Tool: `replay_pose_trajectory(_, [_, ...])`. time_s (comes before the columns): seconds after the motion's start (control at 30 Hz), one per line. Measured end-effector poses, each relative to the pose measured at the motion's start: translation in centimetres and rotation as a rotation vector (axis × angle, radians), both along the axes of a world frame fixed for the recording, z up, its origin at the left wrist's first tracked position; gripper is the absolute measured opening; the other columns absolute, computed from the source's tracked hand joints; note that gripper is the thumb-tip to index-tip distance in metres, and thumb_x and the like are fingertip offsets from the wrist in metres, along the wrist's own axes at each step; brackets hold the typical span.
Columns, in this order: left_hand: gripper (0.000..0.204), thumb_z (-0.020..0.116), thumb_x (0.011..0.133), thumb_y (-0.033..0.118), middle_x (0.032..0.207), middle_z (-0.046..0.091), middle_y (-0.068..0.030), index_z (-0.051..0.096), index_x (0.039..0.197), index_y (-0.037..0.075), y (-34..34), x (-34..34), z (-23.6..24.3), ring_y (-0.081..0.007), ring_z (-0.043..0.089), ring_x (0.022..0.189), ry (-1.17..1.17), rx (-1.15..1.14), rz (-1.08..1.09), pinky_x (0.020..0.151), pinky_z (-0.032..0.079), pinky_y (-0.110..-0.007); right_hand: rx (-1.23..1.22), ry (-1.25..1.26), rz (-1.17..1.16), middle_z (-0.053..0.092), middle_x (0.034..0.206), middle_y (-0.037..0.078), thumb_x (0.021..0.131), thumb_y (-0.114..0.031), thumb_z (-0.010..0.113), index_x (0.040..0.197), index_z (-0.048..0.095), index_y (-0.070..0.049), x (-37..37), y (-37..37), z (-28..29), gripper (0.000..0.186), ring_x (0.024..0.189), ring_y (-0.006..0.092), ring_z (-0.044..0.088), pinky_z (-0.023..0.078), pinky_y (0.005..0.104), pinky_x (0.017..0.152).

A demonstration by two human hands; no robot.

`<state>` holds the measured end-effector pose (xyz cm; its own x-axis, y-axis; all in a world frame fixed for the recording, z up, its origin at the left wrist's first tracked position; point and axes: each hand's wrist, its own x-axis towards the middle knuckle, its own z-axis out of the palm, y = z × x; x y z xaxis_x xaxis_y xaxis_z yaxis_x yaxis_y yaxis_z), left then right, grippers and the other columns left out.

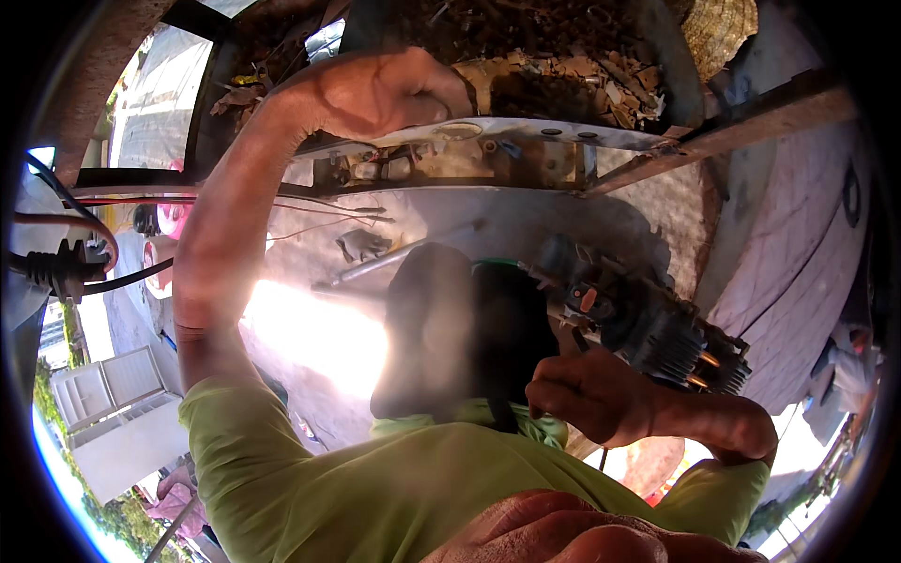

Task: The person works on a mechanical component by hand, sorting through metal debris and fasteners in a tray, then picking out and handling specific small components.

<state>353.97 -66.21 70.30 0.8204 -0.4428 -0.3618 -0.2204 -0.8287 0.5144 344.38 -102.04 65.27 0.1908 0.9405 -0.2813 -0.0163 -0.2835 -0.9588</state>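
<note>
My left hand [394,94] reaches to the top centre, fingers curled at the edge of a rusty, holed metal frame [619,141]. Beside them lie dry, flaky brown bits [619,80] in the frame's upper section; my fingertips are partly hidden. My right hand [591,399] is closed at the lower right, with a short dark tool [580,341] showing above the fist. Near it is a dark finned engine [657,338], with orange-coloured parts.
Black and red cables [131,277] cross the left side. A metal bar [371,267] lies on the sunlit ground. A rusty beam [760,122] runs diagonally at upper right. A white cabinet [108,403] stands at lower left; pale sheeting [788,300] is at right.
</note>
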Motion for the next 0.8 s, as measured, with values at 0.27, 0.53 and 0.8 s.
replay_pose_trajectory(0.27, [0.026,0.06,0.096,0.003,0.121,0.071,-0.0147,0.07,0.12,0.003,2.8,1.2,-2.7,-0.0278,0.068,0.107,-0.512,0.157,-0.087,0.096,0.052,-0.038,0.062,-0.547,0.145,0.064,0.076,0.011,0.096,-0.025,0.062,0.083,0.06,-0.008,1.2,-0.3,-2.1,0.022,0.07,0.0335,0.069,0.054,0.0455,0.06])
replay_pose_trajectory(0.53, [0.026,0.066,0.099,0.02,0.124,0.071,-0.0116,0.071,0.122,0.009,2.5,1.4,-0.9,-0.0257,0.069,0.109,-0.417,0.273,0.322,0.097,0.055,-0.04,0.154,-0.643,0.351,0.063,0.068,0.011,0.095,-0.027,0.067,0.077,0.056,-0.009,0.6,-1.8,-3.8,0.027,0.062,0.0328,0.069,0.053,0.0438,0.049])
replay_pose_trajectory(0.8, [0.023,0.073,0.094,0.022,0.105,0.076,-0.0099,0.074,0.113,0.009,1.9,3.5,0.1,-0.0235,0.071,0.096,-0.19,0.052,0.268,0.09,0.055,-0.039,0.079,-0.584,0.346,0.063,0.066,0.012,0.094,-0.025,0.067,0.078,0.059,-0.008,1.0,-1.5,-4.4,0.025,0.063,0.0336,0.07,0.054,0.0451,0.051])
